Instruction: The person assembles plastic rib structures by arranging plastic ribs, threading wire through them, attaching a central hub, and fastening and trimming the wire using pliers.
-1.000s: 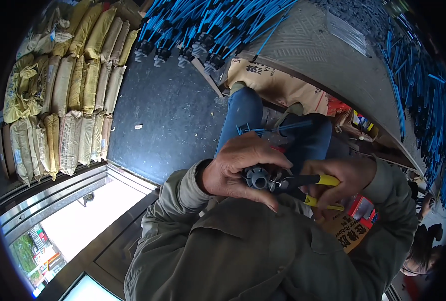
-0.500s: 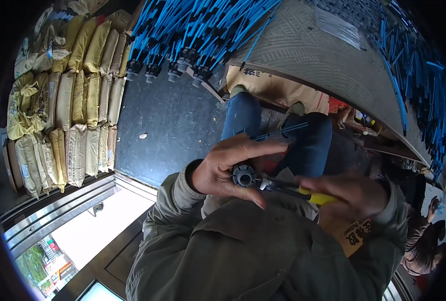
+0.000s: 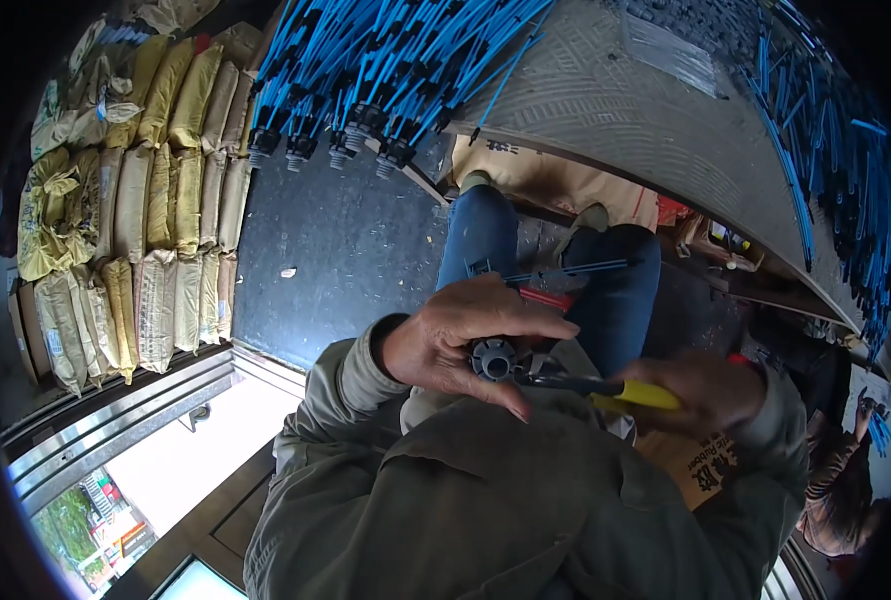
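Observation:
My left hand [image 3: 455, 335] curls around a black plastic fitting [image 3: 493, 360] with a ridged round rim, its thumb below and fingers above. Thin blue tubes [image 3: 597, 267] stick out beyond that hand, over my right knee; I cannot make out whether they join the fitting. My right hand [image 3: 705, 392], smeared by motion, grips yellow-handled pliers [image 3: 649, 395]. The dark jaws of the pliers point left at the fitting's right side; whether they bite on it is too blurred to tell.
Many blue tubes with black fittings [image 3: 365, 120] hang over the edge of a grey worktop [image 3: 605, 110]. More blue tubes [image 3: 830, 150] lie at the right. Stacked sacks [image 3: 130, 200] line the left. Another person [image 3: 835, 500] sits at the far right.
The black fitting has shifted slightly right and turned in my left hand. The pliers' handles have swung a little to the right, and the blue tubes have moved right.

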`<state>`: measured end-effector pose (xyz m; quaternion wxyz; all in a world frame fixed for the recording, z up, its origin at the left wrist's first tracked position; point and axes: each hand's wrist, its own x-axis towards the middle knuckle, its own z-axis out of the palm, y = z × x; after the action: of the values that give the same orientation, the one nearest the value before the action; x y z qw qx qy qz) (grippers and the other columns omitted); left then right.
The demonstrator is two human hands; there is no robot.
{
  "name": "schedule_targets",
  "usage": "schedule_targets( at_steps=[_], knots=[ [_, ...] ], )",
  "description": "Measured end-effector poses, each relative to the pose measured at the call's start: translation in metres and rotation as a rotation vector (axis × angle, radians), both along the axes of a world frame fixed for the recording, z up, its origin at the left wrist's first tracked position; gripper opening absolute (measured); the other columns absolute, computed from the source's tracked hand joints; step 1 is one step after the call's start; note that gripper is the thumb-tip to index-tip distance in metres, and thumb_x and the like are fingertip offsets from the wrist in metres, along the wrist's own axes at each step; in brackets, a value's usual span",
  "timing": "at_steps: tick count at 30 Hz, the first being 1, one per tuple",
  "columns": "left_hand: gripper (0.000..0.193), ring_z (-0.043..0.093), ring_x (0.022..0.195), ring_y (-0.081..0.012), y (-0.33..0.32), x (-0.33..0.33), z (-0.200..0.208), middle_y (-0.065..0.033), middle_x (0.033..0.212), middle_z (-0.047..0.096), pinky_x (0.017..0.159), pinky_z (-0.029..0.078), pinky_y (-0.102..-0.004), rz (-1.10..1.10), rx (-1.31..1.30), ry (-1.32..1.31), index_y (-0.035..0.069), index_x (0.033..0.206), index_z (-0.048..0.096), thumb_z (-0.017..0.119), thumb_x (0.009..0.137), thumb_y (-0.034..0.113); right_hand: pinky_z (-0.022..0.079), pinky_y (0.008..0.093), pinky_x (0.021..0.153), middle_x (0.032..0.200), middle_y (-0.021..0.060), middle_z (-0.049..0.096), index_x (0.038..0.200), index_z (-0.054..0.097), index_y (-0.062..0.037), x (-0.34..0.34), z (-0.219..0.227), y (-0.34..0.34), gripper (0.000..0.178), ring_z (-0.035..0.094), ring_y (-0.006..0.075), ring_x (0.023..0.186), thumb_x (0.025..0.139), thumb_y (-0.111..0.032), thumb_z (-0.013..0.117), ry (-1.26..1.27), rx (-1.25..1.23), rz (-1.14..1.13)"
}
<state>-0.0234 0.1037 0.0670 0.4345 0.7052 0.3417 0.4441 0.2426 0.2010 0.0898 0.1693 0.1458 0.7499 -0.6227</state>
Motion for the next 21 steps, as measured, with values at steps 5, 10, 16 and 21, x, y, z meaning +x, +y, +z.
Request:
schedule_targets(
  at_steps=[5, 10, 16, 21],
  knots=[
    [0.062, 0.056, 0.070, -0.0216, 0.007, 0.003, -0.011, -0.0063, 0.081, 0.064, 0.066, 0.040, -0.0325, -0.065, 0.068, 0.003, 0.002, 0.101, 0.065, 0.086, 0.053, 0.035, 0.050, 0.0294, 0.065, 0.105, 0.0134, 0.054, 0.119, 0.050, -0.0005, -0.001, 0.007, 0.004, 0.049, 0.059, 0.0227, 0.074, 0.076, -0.015, 0.068, 0.172, -0.584, -0.222],
    [0.059, 0.056, 0.072, -0.0218, 0.001, 0.010, -0.019, -0.0083, 0.085, 0.064, 0.067, 0.042, -0.0333, 0.107, 0.104, -0.022, 0.001, 0.101, 0.063, 0.086, 0.056, 0.032, 0.049, 0.0350, 0.065, 0.099, 0.0134, 0.056, 0.114, 0.058, -0.0055, 0.000, 0.011, -0.018, 0.050, 0.059, 0.0237, 0.071, 0.067, -0.011, 0.074, 0.440, 0.934, -0.197],
    [0.055, 0.056, 0.074, -0.0207, 0.000, 0.013, -0.020, -0.0100, 0.086, 0.064, 0.068, 0.043, -0.0326, 0.227, 0.110, -0.006, 0.000, 0.100, 0.062, 0.085, 0.059, 0.027, 0.048, 0.0373, 0.063, 0.095, 0.0111, 0.054, 0.100, 0.065, -0.0059, -0.008, -0.031, -0.020, 0.039, 0.058, 0.0268, 0.077, 0.065, -0.019, 0.076, 0.424, 1.220, -0.355],
    [0.053, 0.059, 0.073, -0.0216, -0.011, 0.017, -0.020, -0.0066, 0.088, 0.065, 0.067, 0.045, -0.0309, 0.376, 0.061, -0.014, 0.003, 0.101, 0.063, 0.085, 0.059, 0.025, 0.048, 0.0370, 0.061, 0.091, 0.0120, 0.055, 0.086, 0.065, -0.0036, -0.026, -0.047, -0.019, 0.031, 0.058, 0.0276, 0.074, 0.064, -0.022, 0.077, 0.543, 1.139, -0.440]
  ],
)
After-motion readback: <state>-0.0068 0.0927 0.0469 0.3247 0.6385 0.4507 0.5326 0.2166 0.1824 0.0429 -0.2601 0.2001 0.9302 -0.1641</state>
